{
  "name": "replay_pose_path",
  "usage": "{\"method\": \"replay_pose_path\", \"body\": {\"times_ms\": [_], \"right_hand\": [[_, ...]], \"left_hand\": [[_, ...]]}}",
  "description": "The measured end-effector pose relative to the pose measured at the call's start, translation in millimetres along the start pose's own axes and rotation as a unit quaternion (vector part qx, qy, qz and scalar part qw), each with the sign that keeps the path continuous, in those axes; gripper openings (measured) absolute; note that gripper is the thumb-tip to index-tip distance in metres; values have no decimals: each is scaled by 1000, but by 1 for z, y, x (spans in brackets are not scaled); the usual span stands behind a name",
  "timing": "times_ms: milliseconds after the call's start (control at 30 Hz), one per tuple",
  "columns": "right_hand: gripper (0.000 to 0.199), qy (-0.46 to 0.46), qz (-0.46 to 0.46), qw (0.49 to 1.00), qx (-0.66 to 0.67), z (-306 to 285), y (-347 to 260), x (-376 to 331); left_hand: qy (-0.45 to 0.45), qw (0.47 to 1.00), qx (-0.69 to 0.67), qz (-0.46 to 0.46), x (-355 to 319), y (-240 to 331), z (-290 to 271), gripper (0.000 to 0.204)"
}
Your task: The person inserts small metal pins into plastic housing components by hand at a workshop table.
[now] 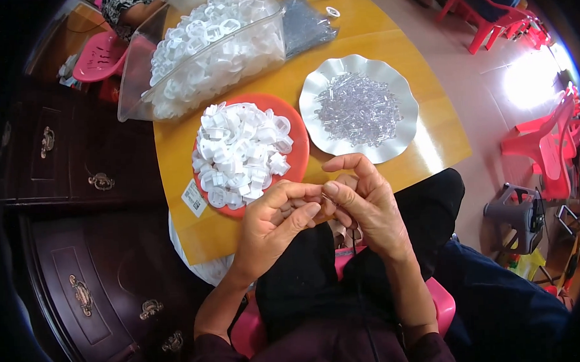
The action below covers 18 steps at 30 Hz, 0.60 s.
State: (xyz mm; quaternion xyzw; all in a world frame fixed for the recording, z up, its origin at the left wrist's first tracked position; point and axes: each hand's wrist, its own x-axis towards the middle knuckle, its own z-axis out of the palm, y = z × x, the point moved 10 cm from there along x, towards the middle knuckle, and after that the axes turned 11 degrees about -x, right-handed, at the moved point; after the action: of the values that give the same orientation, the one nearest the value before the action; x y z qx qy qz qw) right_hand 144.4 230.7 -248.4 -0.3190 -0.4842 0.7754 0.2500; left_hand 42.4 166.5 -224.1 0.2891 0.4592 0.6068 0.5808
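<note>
- Bright glare, right: a burnt-out white patch on the floor (472, 104).
- A pale streak gleams on the yellow surface (435, 106).
- The dark cabinet (114, 254) at left lies in dim light.
- Fisheye distortion curves straight edges; the corners fall away to black.

The table (387, 31) looks wooden, with a glossy finish. Toward its far edge, the tub (132, 91) is of clear plastic, and the bag (304, 28) is of thin, shiny plastic. Toward the left edge, the red plate (298, 123) and the white pieces (241, 147) look like smooth plastic. Nearer the right edge, the wavy dish (309, 104) is smooth, and its transparent rods (361, 108) look shiny.
</note>
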Motion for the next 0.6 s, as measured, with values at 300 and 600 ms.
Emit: {"method": "replay_pose_path", "body": {"times_ms": [300,600], "right_hand": [[11,-7,-49,969,-242,36,-7,-22],[16,-21,57,994,-90,39,43,-29]], "left_hand": [[24,999,-33,-10,-31,-14,-28,12],[72,997,9,40,-50,-8,-50,8]]}}
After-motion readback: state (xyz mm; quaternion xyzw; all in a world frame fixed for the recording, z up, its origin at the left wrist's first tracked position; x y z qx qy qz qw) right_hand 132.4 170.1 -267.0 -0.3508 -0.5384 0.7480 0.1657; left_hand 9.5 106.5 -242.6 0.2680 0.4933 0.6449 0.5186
